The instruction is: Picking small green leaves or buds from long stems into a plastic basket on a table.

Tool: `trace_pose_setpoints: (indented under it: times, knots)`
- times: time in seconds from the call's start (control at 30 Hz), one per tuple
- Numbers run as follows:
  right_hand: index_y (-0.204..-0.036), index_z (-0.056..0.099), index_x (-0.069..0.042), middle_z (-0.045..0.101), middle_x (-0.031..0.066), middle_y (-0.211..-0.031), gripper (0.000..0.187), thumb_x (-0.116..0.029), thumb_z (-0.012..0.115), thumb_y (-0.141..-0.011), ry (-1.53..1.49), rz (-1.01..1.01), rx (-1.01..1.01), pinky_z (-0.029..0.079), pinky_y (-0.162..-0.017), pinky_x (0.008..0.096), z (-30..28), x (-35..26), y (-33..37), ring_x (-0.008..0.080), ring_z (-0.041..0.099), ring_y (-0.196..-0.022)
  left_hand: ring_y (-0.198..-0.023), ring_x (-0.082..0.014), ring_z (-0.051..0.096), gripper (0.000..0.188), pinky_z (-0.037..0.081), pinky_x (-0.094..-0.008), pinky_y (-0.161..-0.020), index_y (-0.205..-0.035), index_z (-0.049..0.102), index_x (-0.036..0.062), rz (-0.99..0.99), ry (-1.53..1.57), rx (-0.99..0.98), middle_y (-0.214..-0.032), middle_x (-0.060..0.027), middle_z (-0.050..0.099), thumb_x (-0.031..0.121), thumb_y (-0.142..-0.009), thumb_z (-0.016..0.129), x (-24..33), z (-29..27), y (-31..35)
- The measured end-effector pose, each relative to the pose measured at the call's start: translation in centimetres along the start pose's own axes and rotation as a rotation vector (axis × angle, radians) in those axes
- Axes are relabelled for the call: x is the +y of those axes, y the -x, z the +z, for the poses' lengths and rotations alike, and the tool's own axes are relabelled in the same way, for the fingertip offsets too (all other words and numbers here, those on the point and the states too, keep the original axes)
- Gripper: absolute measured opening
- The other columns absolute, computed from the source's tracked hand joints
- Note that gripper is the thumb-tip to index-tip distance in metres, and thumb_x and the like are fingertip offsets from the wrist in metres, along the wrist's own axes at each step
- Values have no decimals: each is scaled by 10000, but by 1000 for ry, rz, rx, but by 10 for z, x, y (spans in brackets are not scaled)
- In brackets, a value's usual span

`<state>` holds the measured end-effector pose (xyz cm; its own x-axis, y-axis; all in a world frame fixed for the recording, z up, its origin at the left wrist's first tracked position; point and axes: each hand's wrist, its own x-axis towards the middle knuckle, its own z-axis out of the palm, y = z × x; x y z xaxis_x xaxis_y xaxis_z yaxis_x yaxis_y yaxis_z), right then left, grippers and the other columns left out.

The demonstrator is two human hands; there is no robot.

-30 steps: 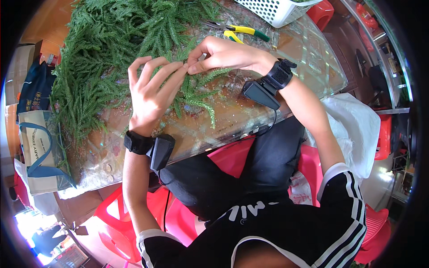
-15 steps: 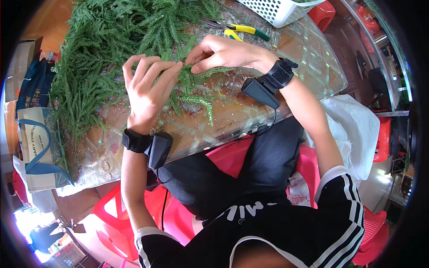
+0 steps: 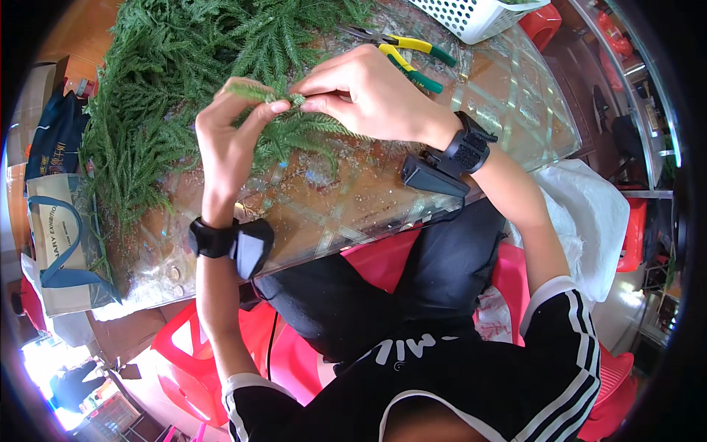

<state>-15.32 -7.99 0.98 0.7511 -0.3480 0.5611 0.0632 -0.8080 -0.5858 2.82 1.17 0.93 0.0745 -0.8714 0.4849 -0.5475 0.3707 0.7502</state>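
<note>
Between my two hands a green artificial pine sprig (image 3: 258, 93) is held up over the table, its needled tip pointing left. My left hand (image 3: 234, 132) pinches it between thumb and fingers. The fingertips of my right hand (image 3: 372, 96) close on the same sprig just to the right, where its stem is largely covered. More green fronds spread below the hands, and I cannot tell which belong to the held piece. A big heap of pine branches (image 3: 169, 66) fills the far left of the table. Pliers (image 3: 405, 55) with yellow and green handles lie beyond my right hand.
The table (image 3: 353, 195) has a clear cover strewn with small bits. A white perforated basket (image 3: 471, 18) stands at the far right. A paper bag (image 3: 62, 250) with blue handles hangs by the left edge. White sacking (image 3: 589, 221) lies to the right.
My left hand has turned and now pinches the sprig with its tip pointing left. My right hand has shifted slightly, uncovering more of the pliers. The fronds below have swung up toward my hands.
</note>
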Motion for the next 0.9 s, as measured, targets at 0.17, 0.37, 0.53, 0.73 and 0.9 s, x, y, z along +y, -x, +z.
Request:
trace_pose_setpoints:
  times: [0.17,0.37,0.53,0.73,0.9]
  knots:
    - [-849,651,-7,596,66,-719,123,-13,635,-727,322,-290,123,468,-534,319,6,-5,3,204,560,-631,-747,-137,559,116,415,-277,-736,-814,666,-22,-303,229,-125,-781,-82,636,92,-820,645,-8,-10,1]
    - [-853,626,-4,524,29,-697,179,-19,622,-674,503,-403,102,459,-513,293,7,-16,6,176,534,-635,-710,-146,534,234,406,-272,-721,-772,646,-51,-507,712,-368,-763,-97,623,162,-859,604,-5,-18,-4]
    - [-851,627,-8,524,30,-698,172,-22,615,-680,582,-523,82,461,-507,289,2,-15,3,178,532,-632,-739,-151,539,260,401,-263,-739,-813,638,-56,-596,980,-509,-769,-100,624,187,-882,573,-15,-17,-4]
    - [-865,622,5,573,59,-730,125,-56,626,-755,393,-335,128,469,-531,308,5,2,-1,192,557,-631,-758,-140,541,256,397,-259,-746,-866,630,-54,-508,786,-305,-801,-90,629,192,-892,565,-11,0,-5]
    - [-873,641,-28,630,96,-769,218,-225,623,-779,204,-13,97,483,-608,362,6,6,5,255,615,-675,-761,-92,508,258,383,-250,-736,-889,629,-42,-485,541,-171,-810,-46,613,203,-907,553,0,8,-1]
